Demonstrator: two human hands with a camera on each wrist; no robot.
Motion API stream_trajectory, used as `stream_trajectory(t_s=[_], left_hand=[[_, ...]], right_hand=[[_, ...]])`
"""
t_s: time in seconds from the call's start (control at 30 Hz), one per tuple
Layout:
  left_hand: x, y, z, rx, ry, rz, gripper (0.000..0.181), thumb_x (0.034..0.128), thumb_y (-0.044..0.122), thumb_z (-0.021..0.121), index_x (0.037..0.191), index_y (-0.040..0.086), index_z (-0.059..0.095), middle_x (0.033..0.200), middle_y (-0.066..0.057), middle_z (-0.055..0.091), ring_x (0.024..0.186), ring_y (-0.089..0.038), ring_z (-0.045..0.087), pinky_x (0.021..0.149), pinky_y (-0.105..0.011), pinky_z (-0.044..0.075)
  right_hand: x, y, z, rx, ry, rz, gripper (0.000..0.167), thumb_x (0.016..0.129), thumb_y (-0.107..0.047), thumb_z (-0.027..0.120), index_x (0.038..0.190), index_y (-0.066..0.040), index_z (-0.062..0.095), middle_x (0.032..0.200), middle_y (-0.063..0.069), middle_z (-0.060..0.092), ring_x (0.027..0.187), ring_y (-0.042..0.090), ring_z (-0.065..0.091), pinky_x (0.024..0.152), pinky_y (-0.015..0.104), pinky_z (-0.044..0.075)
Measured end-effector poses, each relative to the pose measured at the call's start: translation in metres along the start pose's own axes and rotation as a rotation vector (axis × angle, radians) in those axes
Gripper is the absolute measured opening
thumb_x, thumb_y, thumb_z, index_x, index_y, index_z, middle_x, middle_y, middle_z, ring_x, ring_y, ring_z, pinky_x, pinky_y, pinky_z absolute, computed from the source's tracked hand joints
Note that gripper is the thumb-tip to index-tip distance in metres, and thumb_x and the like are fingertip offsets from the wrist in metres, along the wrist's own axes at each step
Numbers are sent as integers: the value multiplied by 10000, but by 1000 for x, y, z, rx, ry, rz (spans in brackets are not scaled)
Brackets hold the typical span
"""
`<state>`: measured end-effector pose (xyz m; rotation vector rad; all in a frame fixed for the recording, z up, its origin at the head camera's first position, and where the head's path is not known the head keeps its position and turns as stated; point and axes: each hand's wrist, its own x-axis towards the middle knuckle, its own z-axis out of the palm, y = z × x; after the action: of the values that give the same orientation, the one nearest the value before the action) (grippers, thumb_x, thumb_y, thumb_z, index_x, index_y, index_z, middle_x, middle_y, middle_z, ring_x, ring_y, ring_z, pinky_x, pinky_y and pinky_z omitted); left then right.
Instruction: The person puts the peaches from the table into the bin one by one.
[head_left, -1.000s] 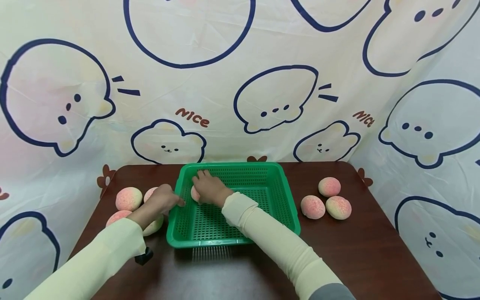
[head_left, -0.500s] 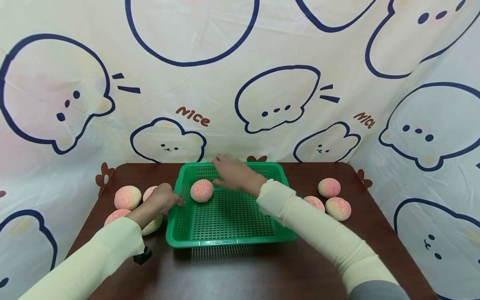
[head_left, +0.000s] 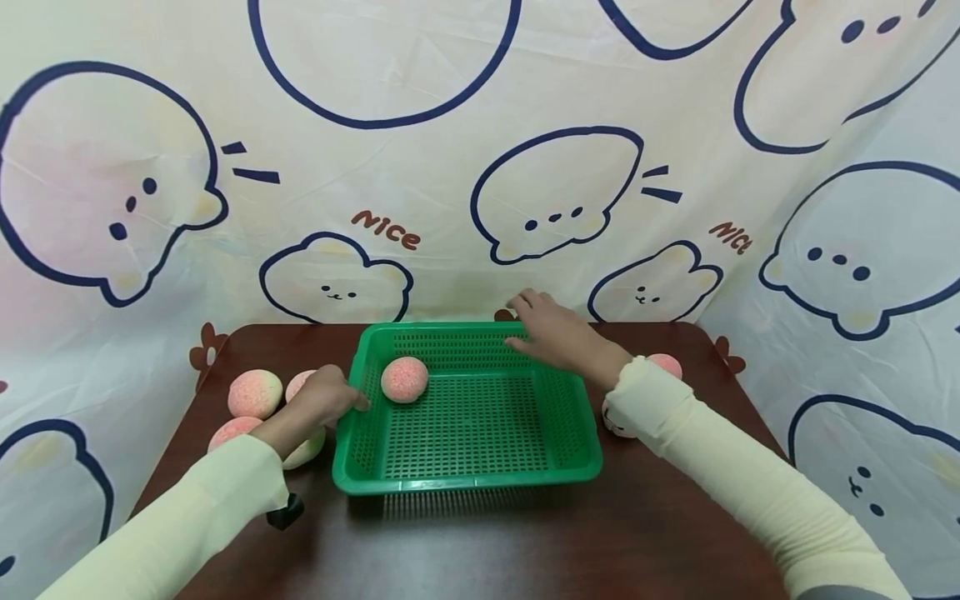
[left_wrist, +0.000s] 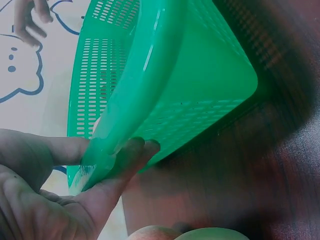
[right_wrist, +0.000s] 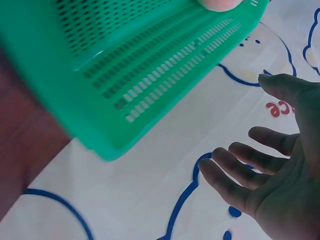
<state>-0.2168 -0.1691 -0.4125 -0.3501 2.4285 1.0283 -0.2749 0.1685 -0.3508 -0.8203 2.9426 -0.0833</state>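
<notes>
Currently left hand (head_left: 327, 397) pinches the green basket (head_left: 468, 484) at its left side. Right hand (head_left: 558, 335) is empty, loosely spread, near the far right corner. One pink peach (head_left: 405, 380) sits inside, far left.

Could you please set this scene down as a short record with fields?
Container: green slotted basket
Inside: one peach
Left hand: grips the basket's left side
Right hand: fingers spread, holding nothing
Left of basket: four peaches, some partly hidden
Right of basket: other peaches, partly behind the right sleeve
Surface: dark brown table
Backdrop: cartoon-printed cloth
</notes>
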Motion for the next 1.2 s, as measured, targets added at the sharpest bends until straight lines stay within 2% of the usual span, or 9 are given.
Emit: stream_trajectory(t_s=[0.27,0.47,0.63,0.8,1.0,1.1,1.2], left_hand=[[0,0,1,3,4,21,493,915,63,700,1261,-195,462,1184,-330,586,966,-356,703,709,-391,619],[-2,0,2,-16,2,24,514,916,51,695,1286,-203,446,1205,-340,581,990,-371,705,726,-402,624],[-3,0,1,-3,10,14,488,923,54,691,1270,-193,455,1190,-330,585,983,-365,707,741,-406,626],[-3,1,1,-3,5,0,463,933,67,687,1253,-181,462,1172,-314,594,963,-340,708,768,-413,626],[-3,2,1,7,9,-5,437,940,76,682,1235,-170,473,1162,-305,600,940,-322,703,799,-426,622],[-3,2,1,11,5,-2,435,942,79,680,1234,-169,474,1159,-302,600,931,-317,700,775,-407,622],[-2,1,1,13,5,-7,439,941,81,682,1235,-171,474,1157,-301,601,925,-310,699,764,-396,619]], right_hand=[[-32,33,4,77,18,51,591,1026,-373,616,1468,-8,471,1472,189,505,1314,346,550,1055,505,502],[-55,61,15,146,29,90,514,1016,-319,638,1421,-35,498,1402,169,558,1264,310,573,1030,514,519],[-71,79,26,163,9,116,541,1025,-291,615,1449,15,473,1448,226,527,1328,389,530,1060,567,483],[-89,98,38,186,-16,94,502,1042,-258,580,1426,48,477,1454,274,506,1328,448,513,1073,604,449],[-109,114,61,260,-77,86,702,976,-397,679,1482,28,443,1540,267,445,1407,474,440,1101,642,411],[-117,117,71,259,-109,90,812,911,-442,748,1506,12,433,1570,260,419,1426,487,418,1088,655,422],[-121,119,80,234,-132,87,851,857,-434,803,1507,-14,449,1565,250,433,1410,495,433,1059,656,449]])
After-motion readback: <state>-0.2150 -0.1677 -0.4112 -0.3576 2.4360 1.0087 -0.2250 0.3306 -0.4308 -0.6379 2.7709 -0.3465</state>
